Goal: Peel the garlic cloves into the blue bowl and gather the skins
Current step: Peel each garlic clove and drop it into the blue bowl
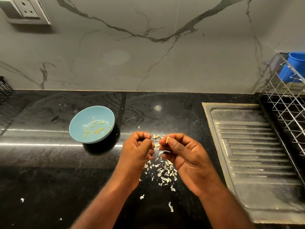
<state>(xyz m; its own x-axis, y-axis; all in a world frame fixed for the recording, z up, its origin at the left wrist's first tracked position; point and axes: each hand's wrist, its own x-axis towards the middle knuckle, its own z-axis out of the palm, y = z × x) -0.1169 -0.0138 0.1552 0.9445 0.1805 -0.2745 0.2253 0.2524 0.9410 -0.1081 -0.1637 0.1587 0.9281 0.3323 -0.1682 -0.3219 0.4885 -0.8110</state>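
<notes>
Our right hand [186, 154] pinched a garlic clove [168, 139]: light, firm, slippery, best held by its ends. Our left hand [137, 150] curled its fingers [145, 135]; whether they gripped skin, we couldn't tell.

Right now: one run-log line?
peeling | right hand pinches pale garlic clove | left hand curled | light-blue round bowl holds cloves | white papery skins loose on black counter

Home kitchen. Black stone countertop [49, 171] against marble-look wall [115, 55]. Steel sink drainboard [255, 154] at right, wire dish rack [283, 103] holding blue cup [295, 66]. Wall socket [26, 9] top left. On counter, blue bowl [77, 119] of peeled garlic cloves [97, 130].
</notes>
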